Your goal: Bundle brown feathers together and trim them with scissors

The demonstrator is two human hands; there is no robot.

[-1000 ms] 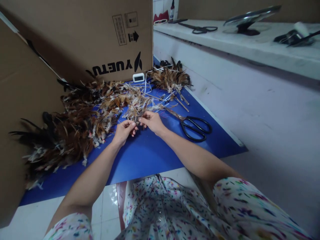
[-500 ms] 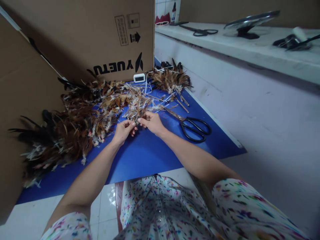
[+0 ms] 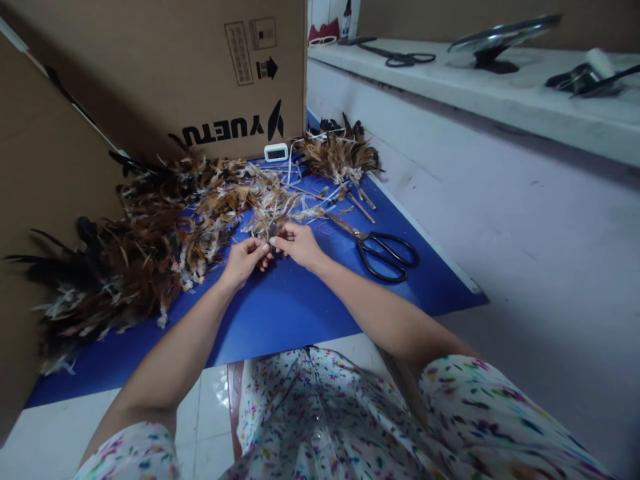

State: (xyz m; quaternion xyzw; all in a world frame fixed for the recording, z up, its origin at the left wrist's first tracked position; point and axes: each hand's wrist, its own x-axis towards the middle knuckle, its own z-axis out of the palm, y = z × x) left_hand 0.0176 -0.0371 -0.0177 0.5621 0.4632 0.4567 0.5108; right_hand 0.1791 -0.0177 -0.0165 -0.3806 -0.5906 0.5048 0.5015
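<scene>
My left hand (image 3: pixel 245 262) and my right hand (image 3: pixel 299 245) meet fingertip to fingertip over the blue tabletop (image 3: pixel 280 313). Both are closed in a pinch on a small tuft of feathers (image 3: pixel 269 235), mostly hidden by the fingers. Just beyond them lies a loose heap of light brown and whitish feathers (image 3: pixel 270 203). To the left spreads a larger pile of dark brown and black feathers (image 3: pixel 145 267) with white ends. Black-handled scissors (image 3: pixel 384 257) rest to the right of my right hand, their blades pointing up and left.
A feather bundle (image 3: pixel 340 157) with thin sticks (image 3: pixel 361 205) lies at the back right. A small white digital display (image 3: pixel 276 153) stands by the cardboard box (image 3: pixel 150 73). Along the right runs a white ledge (image 3: pixel 465 87) holding another pair of scissors (image 3: pixel 400 58) and a round mirror-like object (image 3: pixel 503 35).
The whole view has shifted slightly, so everything sits a little further up and left. My hands stay pinched together, with only small finger movement.
</scene>
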